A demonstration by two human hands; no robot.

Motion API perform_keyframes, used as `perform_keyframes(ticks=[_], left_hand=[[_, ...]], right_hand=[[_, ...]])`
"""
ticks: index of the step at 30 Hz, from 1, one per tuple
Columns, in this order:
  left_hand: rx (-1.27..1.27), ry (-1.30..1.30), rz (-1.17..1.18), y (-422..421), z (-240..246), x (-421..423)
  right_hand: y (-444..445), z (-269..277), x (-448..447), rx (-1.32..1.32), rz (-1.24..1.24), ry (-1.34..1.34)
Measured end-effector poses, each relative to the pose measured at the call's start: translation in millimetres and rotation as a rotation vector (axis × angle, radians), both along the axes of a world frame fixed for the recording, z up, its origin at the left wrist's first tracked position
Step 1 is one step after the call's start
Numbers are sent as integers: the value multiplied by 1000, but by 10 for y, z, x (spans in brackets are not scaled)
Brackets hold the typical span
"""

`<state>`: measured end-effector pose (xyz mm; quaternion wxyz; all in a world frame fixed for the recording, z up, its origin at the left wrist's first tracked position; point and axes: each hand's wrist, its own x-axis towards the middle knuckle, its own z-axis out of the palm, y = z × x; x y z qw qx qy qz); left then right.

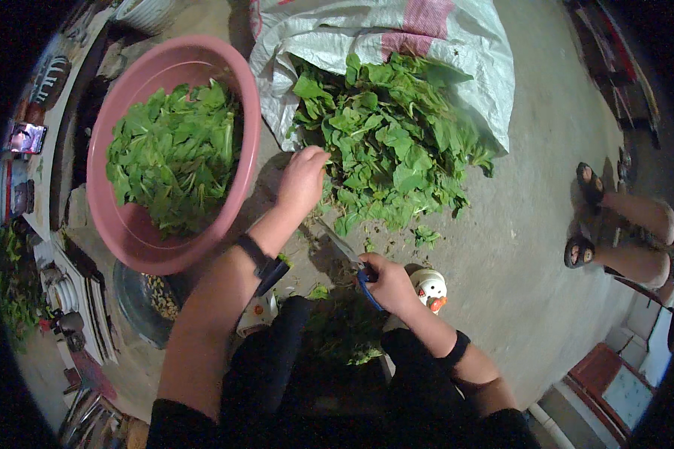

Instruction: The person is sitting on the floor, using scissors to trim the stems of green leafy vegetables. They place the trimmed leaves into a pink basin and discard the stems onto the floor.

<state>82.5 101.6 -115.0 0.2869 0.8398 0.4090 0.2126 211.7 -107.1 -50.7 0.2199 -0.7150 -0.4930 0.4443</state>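
My left hand point(305, 173) is at the near left edge of a heap of leafy greens point(393, 140), its fingers closed around a bit of green that is mostly hidden. The heap spills from a white woven sack point(491, 73) onto the floor. My right hand point(390, 283) grips blue-handled scissors point(342, 247); their blades point up and left towards the space below my left hand. To the left, a pink plastic basin point(104, 224) holds more cut-looking leaves point(174, 151). A small leaf sprig point(426, 236) lies on the floor above my right hand.
A dark basin point(129, 303) with pale pieces in it stands partly under the pink one. Loose greens point(342, 325) lie between my legs. At the right are another person's sandaled feet point(581, 251). A lit phone point(28, 138) and dishes line the left side.
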Motion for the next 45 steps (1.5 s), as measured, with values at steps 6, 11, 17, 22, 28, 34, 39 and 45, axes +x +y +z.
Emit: perform_keyframes(ticks=[6, 11, 17, 22, 28, 34, 39, 45], left_hand=[[103, 193, 61, 184, -200, 131], [233, 165, 51, 138, 37, 4], [-147, -255, 157, -227, 501, -238], [-1260, -662, 138, -608, 785, -613], [-1483, -814, 111, -881, 945, -859], [-1296, -816, 79, -854, 977, -987], [-1208, -692, 56, -853, 1001, -1067], [-1133, -661, 65, -885, 1030, -1086]], right_hand=[[-100, -23, 158, -54, -77, 10], [-209, -84, 276, -43, -139, 44], [-218, -95, 324, -25, -147, 54], [-207, 106, 366, -59, -146, 189], [-213, 441, 284, -31, 36, 182], [-117, 572, 154, -56, 88, 259], [-74, 586, 87, -8, 84, 286], [-46, 581, 49, 25, 97, 286]])
